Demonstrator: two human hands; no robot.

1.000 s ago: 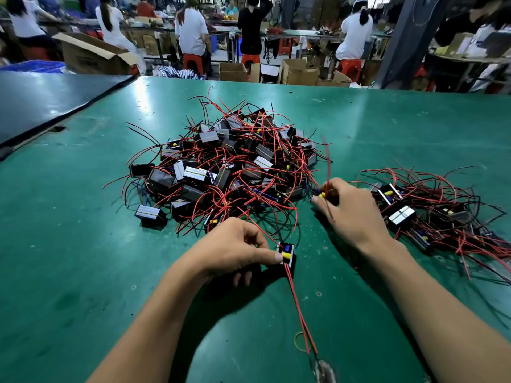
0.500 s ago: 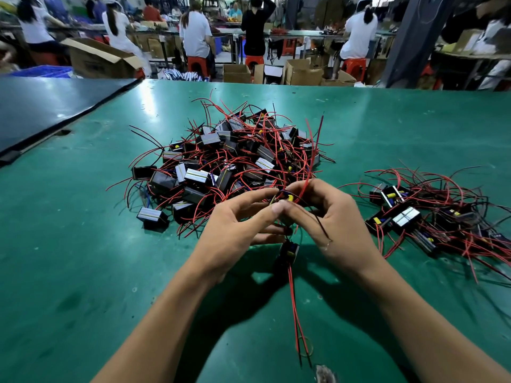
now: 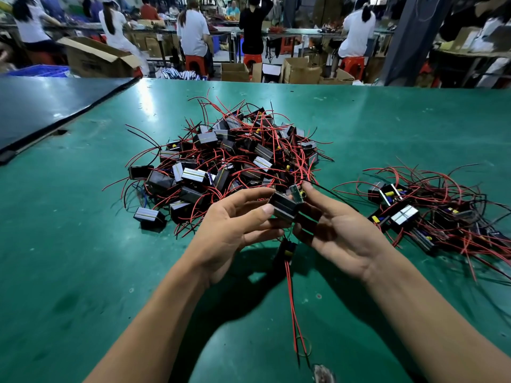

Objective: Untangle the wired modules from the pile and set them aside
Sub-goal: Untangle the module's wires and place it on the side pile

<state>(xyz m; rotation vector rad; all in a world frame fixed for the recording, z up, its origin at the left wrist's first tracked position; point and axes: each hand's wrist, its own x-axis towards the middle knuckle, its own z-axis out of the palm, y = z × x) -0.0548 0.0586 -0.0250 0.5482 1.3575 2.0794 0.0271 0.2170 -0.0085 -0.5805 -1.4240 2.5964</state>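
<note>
Holding one module (image 3: 286,210) up at the middle of the frame, just in front of the pile (image 3: 221,167), I am at the freeing step. My left grip (image 3: 235,230) pinches its near end, thumb over fingers, and my right grip (image 3: 340,233) pinches the far end by the fingertips. A second module (image 3: 287,250) hangs just below, between my two palms, and its red wires (image 3: 293,313) trail down to the table (image 3: 83,258) at the lower middle of the frame. I cannot tell whether its leads are caught on the one I hold or nipped under my fingers. The next move, I judge, calls for working the wires loose rather than tugging, then carrying each piece across to the sorted heap (image 3: 431,211) at the right of the frame, well apart from the pile.
</note>
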